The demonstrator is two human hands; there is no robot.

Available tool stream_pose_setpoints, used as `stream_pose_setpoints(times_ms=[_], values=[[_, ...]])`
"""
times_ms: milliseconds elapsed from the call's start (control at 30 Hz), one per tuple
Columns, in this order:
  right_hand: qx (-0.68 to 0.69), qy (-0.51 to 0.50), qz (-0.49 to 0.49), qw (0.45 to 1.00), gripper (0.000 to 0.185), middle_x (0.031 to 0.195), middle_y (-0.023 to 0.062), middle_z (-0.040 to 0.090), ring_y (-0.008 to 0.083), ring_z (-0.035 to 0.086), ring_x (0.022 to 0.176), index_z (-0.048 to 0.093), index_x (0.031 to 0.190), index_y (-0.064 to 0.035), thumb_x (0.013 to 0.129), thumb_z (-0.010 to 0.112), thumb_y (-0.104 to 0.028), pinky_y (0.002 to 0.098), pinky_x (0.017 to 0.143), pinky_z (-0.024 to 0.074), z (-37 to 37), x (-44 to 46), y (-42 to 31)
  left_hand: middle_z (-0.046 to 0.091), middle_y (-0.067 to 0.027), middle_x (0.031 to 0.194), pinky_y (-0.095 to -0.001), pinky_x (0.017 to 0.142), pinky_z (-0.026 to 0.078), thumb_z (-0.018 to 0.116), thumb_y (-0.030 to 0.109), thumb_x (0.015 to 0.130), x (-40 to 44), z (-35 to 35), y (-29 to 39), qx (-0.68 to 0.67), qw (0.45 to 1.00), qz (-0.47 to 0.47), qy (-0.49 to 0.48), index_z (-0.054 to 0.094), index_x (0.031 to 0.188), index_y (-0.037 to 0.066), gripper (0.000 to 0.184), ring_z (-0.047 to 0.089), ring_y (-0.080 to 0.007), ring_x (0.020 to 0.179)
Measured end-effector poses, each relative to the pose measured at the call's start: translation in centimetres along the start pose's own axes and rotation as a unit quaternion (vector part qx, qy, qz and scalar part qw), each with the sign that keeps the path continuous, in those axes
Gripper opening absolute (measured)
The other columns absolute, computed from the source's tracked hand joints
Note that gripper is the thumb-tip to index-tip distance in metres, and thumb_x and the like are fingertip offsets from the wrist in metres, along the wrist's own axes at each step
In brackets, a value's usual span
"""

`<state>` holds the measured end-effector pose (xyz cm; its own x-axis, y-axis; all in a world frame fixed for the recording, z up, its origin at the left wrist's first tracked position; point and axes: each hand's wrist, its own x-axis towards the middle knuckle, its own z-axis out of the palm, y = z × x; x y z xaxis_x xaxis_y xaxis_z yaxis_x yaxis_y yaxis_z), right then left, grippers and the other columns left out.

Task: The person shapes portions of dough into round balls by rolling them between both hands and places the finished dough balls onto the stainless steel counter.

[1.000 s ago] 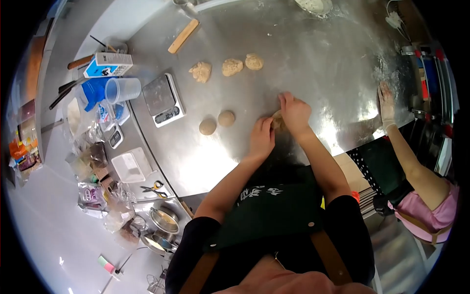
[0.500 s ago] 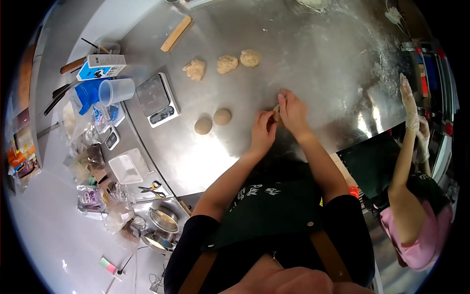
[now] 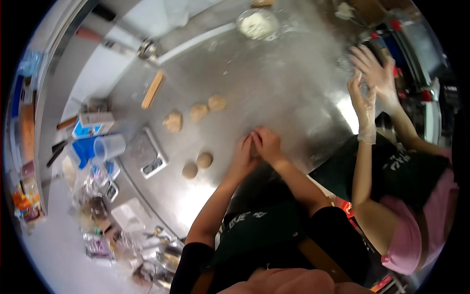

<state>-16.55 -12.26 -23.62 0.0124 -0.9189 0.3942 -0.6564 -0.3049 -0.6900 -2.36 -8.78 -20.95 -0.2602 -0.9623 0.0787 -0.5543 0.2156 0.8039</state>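
My left hand (image 3: 243,157) and my right hand (image 3: 268,143) are cupped together on the steel table, fingertips meeting. Between them is a piece of dough (image 3: 253,151), mostly hidden by my fingers. To the left sit two smooth round dough balls, one (image 3: 190,170) slightly nearer to me than the other (image 3: 204,160). Farther back lie three rougher dough pieces: a ragged one (image 3: 173,122), a middle one (image 3: 199,112) and a rounder one (image 3: 217,103).
A kitchen scale (image 3: 154,165) and a wooden stick (image 3: 152,90) are on the left of the table. A bowl of flour (image 3: 257,27) stands at the back. At right, a co-worker raises a gloved hand (image 3: 364,105) and another hand (image 3: 376,76). Scissors (image 3: 156,234) lie lower left.
My head view has shifted, bringing the flour bowl into sight. My hands have closed in around the dough on the table. The co-worker's hands have come up and closer.
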Motion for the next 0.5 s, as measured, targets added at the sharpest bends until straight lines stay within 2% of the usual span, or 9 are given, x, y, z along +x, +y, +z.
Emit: stream_pose_setpoints(times_ms=[133, 233, 333, 400, 500], values=[[-0.066, 0.007, 0.167, 0.984, 0.01, 0.086, 0.0125, 0.065, 0.0353, 0.063, 0.076, 0.064, 0.093, -0.0079, 0.089, 0.064, -0.017, 0.0427, 0.064, 0.0515, -2.8, -1.7, -2.2, 0.051, -0.0189, 0.127, -0.0456, 0.102, 0.041, 0.082, 0.012, 0.065, 1.0, -0.4, -0.3, 0.045, 0.996, 0.022, -0.076, 0.049, 0.134, 0.003, 0.077, 0.046, -0.0403, 0.119], [-0.057, -0.027, 0.231, 0.971, 0.012, 0.088, 0.0129, 0.065, 0.0351, 0.064, 0.078, 0.064, 0.096, -0.0085, 0.089, 0.064, -0.018, 0.0428, 0.066, 0.0521, -3.4, -4.1, -2.6, 0.052, -0.0198, 0.123, -0.0457, 0.1, 0.042, 0.08, 0.011, 0.067, 0.5, 0.3, 0.0, 0.034, 0.998, 0.021, -0.038, 0.051, 0.131, 0.002, 0.071, 0.047, -0.0408, 0.116], [-0.048, -0.056, 0.245, 0.967, 0.014, 0.089, 0.0133, 0.064, 0.035, 0.064, 0.08, 0.064, 0.099, -0.0092, 0.088, 0.064, -0.019, 0.0429, 0.069, 0.0526, -3.2, -4.5, -2.4, 0.05, -0.0219, 0.123, -0.0459, 0.099, 0.041, 0.076, 0.01, 0.072, -2.0, 2.4, 1.3, 0.026, 0.996, -0.082, 0.038, 0.05, 0.131, 0.0, 0.065, 0.048, -0.042, 0.113], [-0.058, -0.074, 0.238, 0.967, 0.015, 0.092, 0.0127, 0.064, 0.0353, 0.064, 0.08, 0.063, 0.099, -0.0093, 0.087, 0.065, -0.018, 0.0435, 0.07, 0.0525, -3.5, -3.9, -2.6, 0.047, -0.023, 0.125, -0.0457, 0.1, 0.041, 0.075, 0.009, 0.075, -4.0, 3.7, 1.8, -0.033, 0.986, -0.148, 0.067, 0.046, 0.133, -0.001, 0.065, 0.047, -0.0421, 0.114], [-0.039, -0.067, 0.213, 0.974, 0.016, 0.093, 0.0116, 0.063, 0.0343, 0.064, 0.079, 0.06, 0.098, -0.009, 0.085, 0.066, -0.018, 0.0438, 0.069, 0.052, -3.9, -3.2, -2.4, 0.044, -0.0225, 0.129, -0.0438, 0.101, 0.04, 0.075, 0.008, 0.076, -4.4, 3.1, 2.7, -0.149, 0.964, -0.212, 0.053, 0.043, 0.135, 0.0, 0.068, 0.046, -0.0407, 0.119]])
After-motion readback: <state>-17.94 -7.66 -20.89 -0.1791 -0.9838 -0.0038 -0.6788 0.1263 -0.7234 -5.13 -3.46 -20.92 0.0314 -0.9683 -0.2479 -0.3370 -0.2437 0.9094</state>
